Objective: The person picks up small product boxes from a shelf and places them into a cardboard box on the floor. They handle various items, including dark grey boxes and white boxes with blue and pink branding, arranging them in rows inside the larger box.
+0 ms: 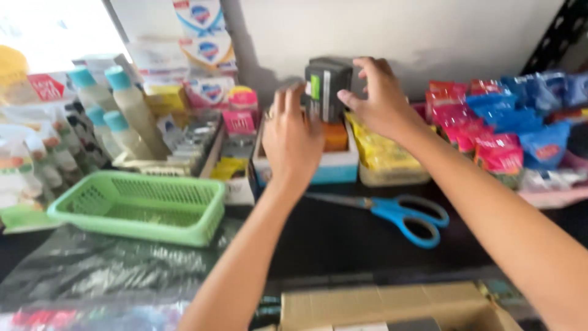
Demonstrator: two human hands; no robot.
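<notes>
The shelf holds one green basket (138, 205), one pair of blue scissors (398, 213), four teal-capped bottles (131, 110) and one dark box (327, 86) between two hands (293, 140).

Bare dark shelf (343, 239) lies open between green basket (138, 208) and blue scissors (401, 214); packed goods crowd behind.

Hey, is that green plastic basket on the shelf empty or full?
Empty: the green basket shows only its bare slotted floor and walls, nothing inside.
</notes>
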